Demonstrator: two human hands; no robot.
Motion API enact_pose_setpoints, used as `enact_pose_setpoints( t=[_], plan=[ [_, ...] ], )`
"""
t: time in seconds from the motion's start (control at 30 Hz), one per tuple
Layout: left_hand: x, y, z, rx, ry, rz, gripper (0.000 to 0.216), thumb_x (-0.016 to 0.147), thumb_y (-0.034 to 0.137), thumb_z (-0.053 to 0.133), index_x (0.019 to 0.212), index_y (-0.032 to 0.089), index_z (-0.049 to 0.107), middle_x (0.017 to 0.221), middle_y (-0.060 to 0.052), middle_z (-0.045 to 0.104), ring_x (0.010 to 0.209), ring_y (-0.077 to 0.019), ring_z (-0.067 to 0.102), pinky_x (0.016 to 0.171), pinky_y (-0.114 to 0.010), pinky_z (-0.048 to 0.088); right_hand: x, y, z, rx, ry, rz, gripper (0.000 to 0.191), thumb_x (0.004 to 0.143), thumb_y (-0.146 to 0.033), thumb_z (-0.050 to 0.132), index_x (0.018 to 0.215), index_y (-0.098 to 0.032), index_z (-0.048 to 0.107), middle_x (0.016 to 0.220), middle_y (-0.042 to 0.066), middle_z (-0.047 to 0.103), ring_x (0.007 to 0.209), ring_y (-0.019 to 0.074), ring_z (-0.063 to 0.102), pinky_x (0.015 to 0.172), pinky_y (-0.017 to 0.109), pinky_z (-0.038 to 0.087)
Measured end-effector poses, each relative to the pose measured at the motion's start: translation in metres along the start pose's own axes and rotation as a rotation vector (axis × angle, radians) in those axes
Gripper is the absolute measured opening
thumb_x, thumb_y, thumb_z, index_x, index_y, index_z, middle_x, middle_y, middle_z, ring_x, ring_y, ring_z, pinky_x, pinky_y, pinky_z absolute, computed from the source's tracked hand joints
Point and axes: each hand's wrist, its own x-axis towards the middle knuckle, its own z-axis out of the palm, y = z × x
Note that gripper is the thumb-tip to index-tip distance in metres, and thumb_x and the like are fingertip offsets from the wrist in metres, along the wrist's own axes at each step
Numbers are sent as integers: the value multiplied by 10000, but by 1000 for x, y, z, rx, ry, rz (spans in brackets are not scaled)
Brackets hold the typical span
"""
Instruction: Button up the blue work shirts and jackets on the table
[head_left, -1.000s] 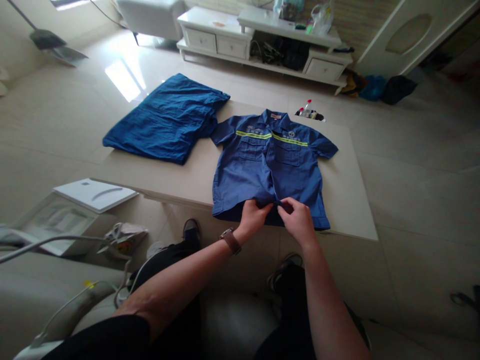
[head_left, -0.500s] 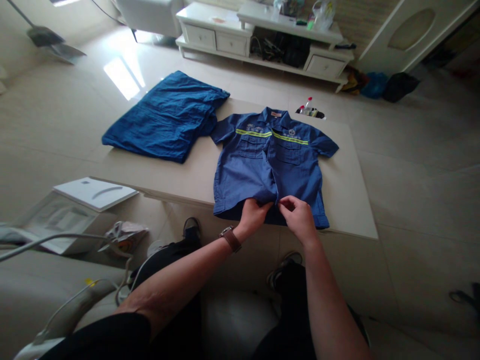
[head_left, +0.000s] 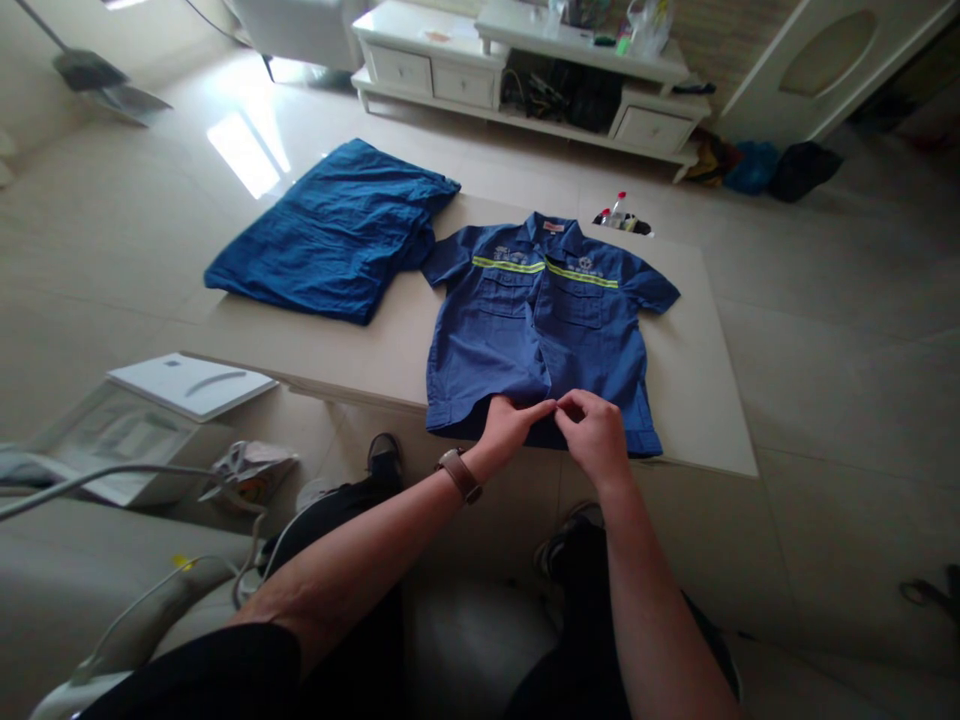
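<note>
A blue short-sleeved work shirt (head_left: 592, 345) with yellow reflective stripes lies front up on the pale table (head_left: 697, 400), its collar away from me. At the middle of its bottom hem, my left hand (head_left: 508, 428) grips the front edge, thumb on top and the other fingers hidden under the cloth. Right beside it, my right hand (head_left: 596, 430) pinches the hem of the other front panel between thumb and fingers. The two thumbs nearly meet at the front opening. The hem is lifted a little there, showing the dark inside.
A folded blue cloth (head_left: 330, 235) lies to the left of the shirt. Bottles with red caps (head_left: 617, 212) stand past the table's far edge. A white box (head_left: 191, 385) and cables (head_left: 150, 472) are at the lower left. A white cabinet (head_left: 465, 90) stands at the back.
My left thumb has stretched out to the right, closer to my right fingertips. The shirt's front edges at the hem have drawn together slightly; the shirt otherwise lies the same.
</note>
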Motion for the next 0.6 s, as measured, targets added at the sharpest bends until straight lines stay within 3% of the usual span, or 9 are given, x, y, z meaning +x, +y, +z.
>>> enact_pose_setpoints(
  t=[0.13, 0.37, 0.6],
  plan=[
    [0, -2, 1, -44, 69, -70, 312, 648, 312, 879, 611, 157, 610, 624, -11, 619, 641, -148, 577, 657, -298, 472, 0, 4, 3, -15, -6, -27, 171, 881, -262, 612, 721, -235, 667, 799, 41, 692, 741, 194, 630, 737, 319, 481],
    [3, -3, 2, -79, 127, -37, 324, 618, 256, 868, 586, 198, 551, 624, -24, 620, 811, -216, 667, 766, -330, 529, -1, 0, 2, 12, 16, -44, 138, 883, -250, 635, 750, -226, 665, 830, 37, 683, 750, 187, 638, 709, 310, 482],
    [3, -4, 5, -183, 158, -69, 299, 577, 228, 858, 639, 179, 570, 673, -1, 633, 685, -143, 613, 674, -281, 498, 0, -8, -2, 45, 22, -55, 152, 907, -260, 601, 771, -229, 660, 835, 48, 694, 762, 198, 647, 729, 325, 494]
  ],
)
